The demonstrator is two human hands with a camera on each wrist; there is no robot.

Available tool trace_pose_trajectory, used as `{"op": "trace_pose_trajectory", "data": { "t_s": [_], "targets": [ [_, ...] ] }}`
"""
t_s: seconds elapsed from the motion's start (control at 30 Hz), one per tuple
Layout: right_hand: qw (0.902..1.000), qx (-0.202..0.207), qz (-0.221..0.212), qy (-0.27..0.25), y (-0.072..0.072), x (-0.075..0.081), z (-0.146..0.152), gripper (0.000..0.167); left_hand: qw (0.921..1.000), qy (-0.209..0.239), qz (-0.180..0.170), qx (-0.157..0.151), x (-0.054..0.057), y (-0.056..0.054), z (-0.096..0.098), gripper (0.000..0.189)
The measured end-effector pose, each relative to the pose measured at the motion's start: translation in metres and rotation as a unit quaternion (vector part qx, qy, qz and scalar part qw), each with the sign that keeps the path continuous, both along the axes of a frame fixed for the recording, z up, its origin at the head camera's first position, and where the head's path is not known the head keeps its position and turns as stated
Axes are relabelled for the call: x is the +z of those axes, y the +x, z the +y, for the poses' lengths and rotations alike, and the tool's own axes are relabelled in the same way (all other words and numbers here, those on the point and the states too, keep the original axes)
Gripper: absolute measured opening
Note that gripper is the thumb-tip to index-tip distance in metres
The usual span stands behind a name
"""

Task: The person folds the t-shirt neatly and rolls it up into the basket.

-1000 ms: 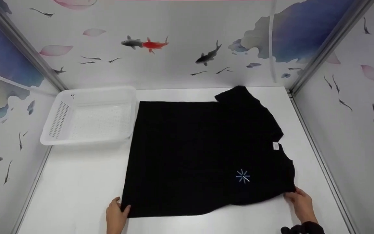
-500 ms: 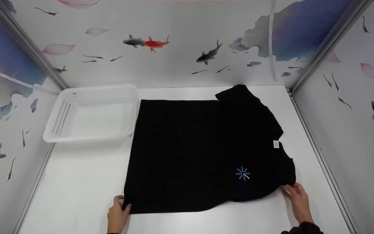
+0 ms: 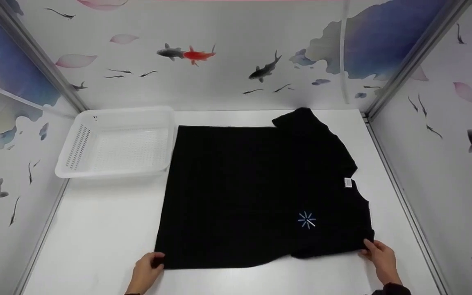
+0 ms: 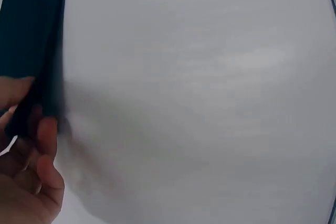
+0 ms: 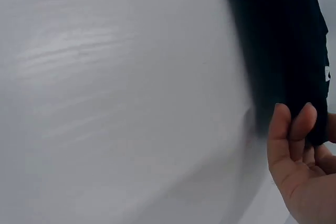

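Note:
A black T-shirt (image 3: 236, 192) lies spread sideways, its straight hem to the left and its neck to the right. One short sleeve sticks out at the far right. A white label (image 3: 348, 182) shows at the neck, and a pale starburst print (image 3: 306, 220) sits on the cloth. The left hand (image 3: 145, 271) pinches the near hem corner; in the left wrist view the cloth (image 4: 34, 30) passes between thumb and fingers. At the near shoulder end, the right hand (image 3: 381, 258) pinches the edge. The right wrist view shows the shirt (image 5: 283, 40) raised there between its fingers.
A white perforated plastic basket (image 3: 117, 143) stands at the back left, close beside the hem. The white table (image 3: 96, 229) is enclosed by panels printed with fish and petals (image 3: 236, 82). Metal rails (image 3: 404, 196) run along the sides.
The right hand has shifted slightly, its thumb now over the shirt's edge, and that near edge lies straighter. The left hand's fingers have closed over the hem corner.

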State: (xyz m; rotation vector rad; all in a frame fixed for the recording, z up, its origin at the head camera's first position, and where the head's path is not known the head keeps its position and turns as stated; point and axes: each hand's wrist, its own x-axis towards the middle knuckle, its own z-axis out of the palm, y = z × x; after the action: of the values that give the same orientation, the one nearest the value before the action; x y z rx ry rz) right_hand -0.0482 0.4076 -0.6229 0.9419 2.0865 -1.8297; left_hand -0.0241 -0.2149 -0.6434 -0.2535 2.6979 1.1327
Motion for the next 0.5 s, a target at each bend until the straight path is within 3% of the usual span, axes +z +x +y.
{"op": "trace_pose_trajectory", "data": {
  "t_s": [0.07,0.17,0.33,0.5],
  "targets": [
    [0.9987,-0.027,-0.013,-0.042,0.002,0.0,0.001,0.041,0.9998,0.011,0.0,-0.015,-0.001,0.001,-0.004,0.032],
    [0.9973,-0.057,-0.021,-0.042,0.007,0.001,0.002,0.039,0.9994,0.016,0.015,-0.026,-0.002,0.002,-0.009,0.034],
    [0.9963,-0.072,-0.024,0.041,0.011,0.01,0.001,0.035,0.9984,0.013,0.053,-0.013,0.003,-0.006,-0.018,0.013],
    [0.9882,-0.078,-0.037,0.127,0.004,0.032,0.0,0.027,0.9932,0.015,0.115,-0.001,0.018,-0.025,-0.026,0.007]
  ]
}}
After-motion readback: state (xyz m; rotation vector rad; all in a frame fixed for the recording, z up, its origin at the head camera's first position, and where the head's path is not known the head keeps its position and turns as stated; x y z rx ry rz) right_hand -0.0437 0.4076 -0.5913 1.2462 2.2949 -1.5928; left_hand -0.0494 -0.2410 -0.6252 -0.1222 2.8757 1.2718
